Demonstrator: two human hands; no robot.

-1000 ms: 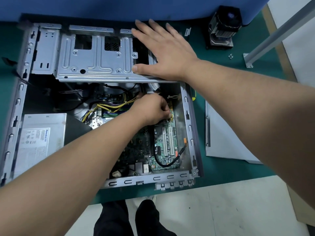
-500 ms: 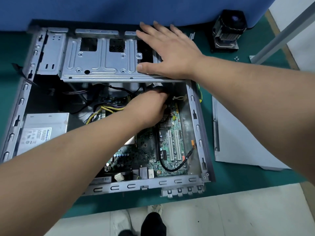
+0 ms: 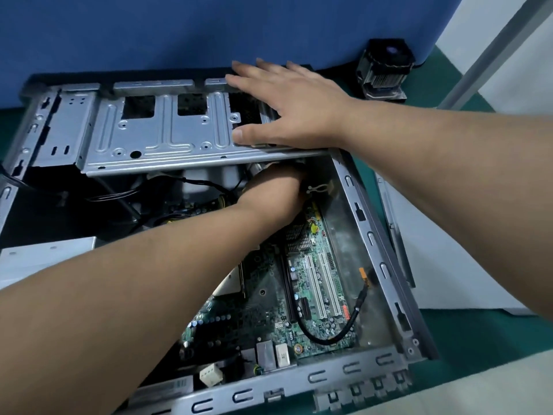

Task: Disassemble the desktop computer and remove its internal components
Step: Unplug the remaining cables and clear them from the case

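Now the left hand [image 3: 276,193] has pushed deeper under the drive cage [image 3: 161,136], fingers hidden, grip unclear; the right hand [image 3: 287,106] stays flat on it, likely chasing a connector

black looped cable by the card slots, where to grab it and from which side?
Probably pinch the black cable at its upper straight run below the orange plug, coming from above: that stretch stands clear of the board, while the loop's bottom lies against it. The right case wall blocks side approach.
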